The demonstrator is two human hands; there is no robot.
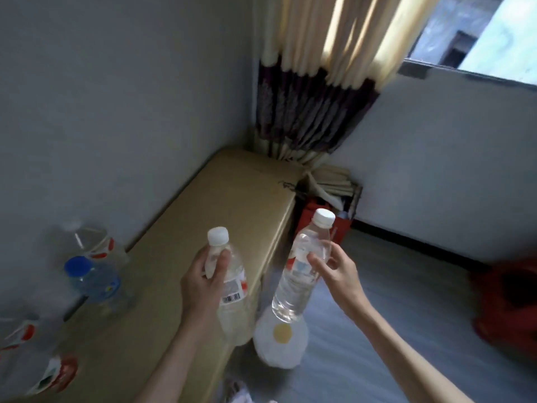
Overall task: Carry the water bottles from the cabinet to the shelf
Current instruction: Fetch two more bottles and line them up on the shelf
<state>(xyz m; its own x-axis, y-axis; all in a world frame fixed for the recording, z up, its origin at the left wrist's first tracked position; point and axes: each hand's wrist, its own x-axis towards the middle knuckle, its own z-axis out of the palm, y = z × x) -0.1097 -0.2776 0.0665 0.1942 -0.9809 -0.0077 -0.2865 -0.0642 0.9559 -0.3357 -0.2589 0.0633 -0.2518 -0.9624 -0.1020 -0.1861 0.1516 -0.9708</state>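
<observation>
My left hand (203, 283) grips a clear water bottle (235, 309) with a white cap just below its neck, above the front edge of the tan cabinet top (232, 199). My right hand (337, 269) holds a second clear white-capped bottle (296, 280) by its upper part, tilted, out over the floor to the right of the cabinet. On the cabinet's left side stand a blue-capped bottle (93, 280) and a clear bottle with a red label (90, 242). More red-labelled bottles (37, 370) show blurred at the lower left.
A white round container (280, 347) sits on the grey floor beside the cabinet. A red crate (316, 222) with folded cloth fills the corner under the curtain (313, 112). A red object (508, 303) lies at the right edge. Walls close in at left and back.
</observation>
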